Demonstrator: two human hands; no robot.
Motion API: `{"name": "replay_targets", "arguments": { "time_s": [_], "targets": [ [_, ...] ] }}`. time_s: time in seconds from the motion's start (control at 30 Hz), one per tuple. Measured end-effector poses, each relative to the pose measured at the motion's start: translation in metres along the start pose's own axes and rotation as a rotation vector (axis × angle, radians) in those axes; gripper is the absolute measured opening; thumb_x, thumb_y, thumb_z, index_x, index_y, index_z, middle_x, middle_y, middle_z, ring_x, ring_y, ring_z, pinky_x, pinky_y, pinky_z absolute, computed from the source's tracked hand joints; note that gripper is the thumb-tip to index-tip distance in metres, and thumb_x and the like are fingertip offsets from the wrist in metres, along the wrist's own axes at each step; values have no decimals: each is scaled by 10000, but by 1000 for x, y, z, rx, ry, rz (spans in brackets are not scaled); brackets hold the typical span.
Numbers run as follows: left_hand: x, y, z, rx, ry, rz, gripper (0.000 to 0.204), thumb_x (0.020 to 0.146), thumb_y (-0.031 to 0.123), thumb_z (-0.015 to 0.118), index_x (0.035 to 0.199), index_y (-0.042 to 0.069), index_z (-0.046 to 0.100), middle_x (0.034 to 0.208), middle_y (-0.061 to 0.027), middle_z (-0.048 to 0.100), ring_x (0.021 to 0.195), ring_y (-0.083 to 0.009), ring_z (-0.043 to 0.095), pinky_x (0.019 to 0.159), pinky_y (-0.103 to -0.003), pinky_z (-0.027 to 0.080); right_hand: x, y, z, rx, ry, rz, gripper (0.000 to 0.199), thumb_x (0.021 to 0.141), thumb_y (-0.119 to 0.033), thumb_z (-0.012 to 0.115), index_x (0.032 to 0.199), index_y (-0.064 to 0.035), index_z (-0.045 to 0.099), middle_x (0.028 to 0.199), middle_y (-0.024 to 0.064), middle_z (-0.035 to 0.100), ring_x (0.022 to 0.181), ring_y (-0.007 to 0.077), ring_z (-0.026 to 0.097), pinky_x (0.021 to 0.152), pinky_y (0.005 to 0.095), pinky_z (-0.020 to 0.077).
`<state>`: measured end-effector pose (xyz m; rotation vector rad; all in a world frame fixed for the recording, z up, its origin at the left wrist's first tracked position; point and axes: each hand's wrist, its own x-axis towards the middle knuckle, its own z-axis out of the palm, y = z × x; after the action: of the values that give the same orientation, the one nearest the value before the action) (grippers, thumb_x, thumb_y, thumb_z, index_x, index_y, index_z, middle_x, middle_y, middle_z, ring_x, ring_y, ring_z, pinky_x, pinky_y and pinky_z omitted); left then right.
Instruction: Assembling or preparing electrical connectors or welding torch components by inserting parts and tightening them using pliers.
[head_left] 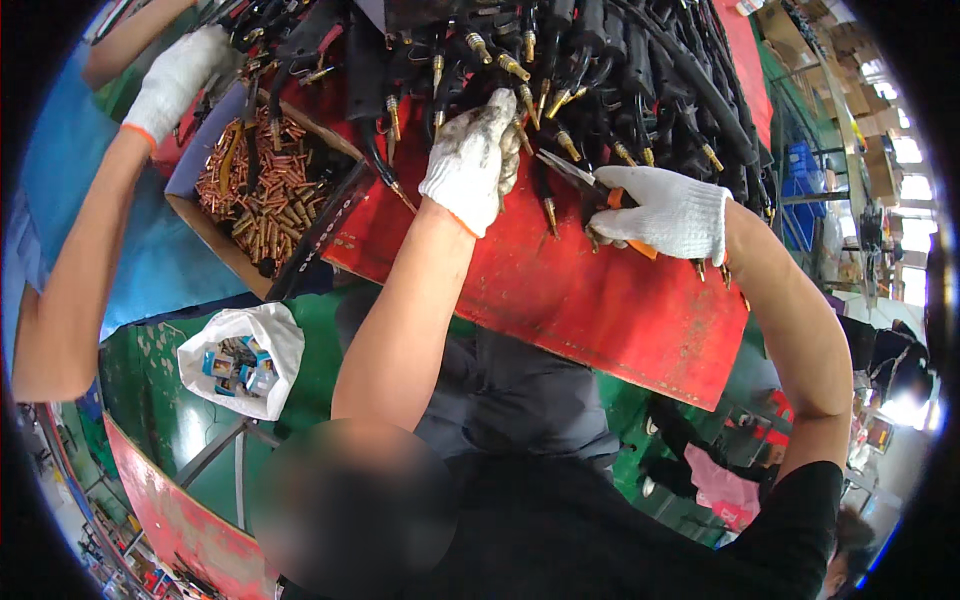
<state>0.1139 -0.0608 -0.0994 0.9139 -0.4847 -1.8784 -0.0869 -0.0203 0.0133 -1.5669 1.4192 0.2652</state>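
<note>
My left hand, in a soiled white glove, is closed at the edge of a pile of black welding torches. Its fingers wrap a slim brass fitting, partly hidden by the glove. My right hand, also gloved, grips orange-handled pliers. Their metal jaws point left, toward my left hand, and stand a little apart from the fitting. Just below the jaws a torch end with a brass tip hangs over the red tabletop. More brass ends poke out beneath my right hand.
At left, a cardboard box holds many copper and brass tips. Beside it a co-worker's gloved hand reaches into the torches. A white sack of small packets stands on the green floor below. Shelving lines the right side.
</note>
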Motion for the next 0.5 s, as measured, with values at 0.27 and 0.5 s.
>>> {"name": "replay_targets", "arguments": {
  "time_s": [0.27,0.5],
  "targets": [
    [6,-7,-6,-93,-42,-20,428,1007,381,651,666,231,440,535,74,338,415,-89,303,402,-262,232,0,-11,-6,7,-55,32,430,939,-249,624,1241,53,570,847,83,667,753,165,615,674,325,502],
    [4,-5,-5,-98,-27,-41,426,1005,394,650,674,231,437,539,71,341,420,-90,301,408,-271,231,1,-19,-4,3,-50,88,415,938,-221,630,1248,46,560,844,92,663,758,170,633,637,313,503]
  ]
}}
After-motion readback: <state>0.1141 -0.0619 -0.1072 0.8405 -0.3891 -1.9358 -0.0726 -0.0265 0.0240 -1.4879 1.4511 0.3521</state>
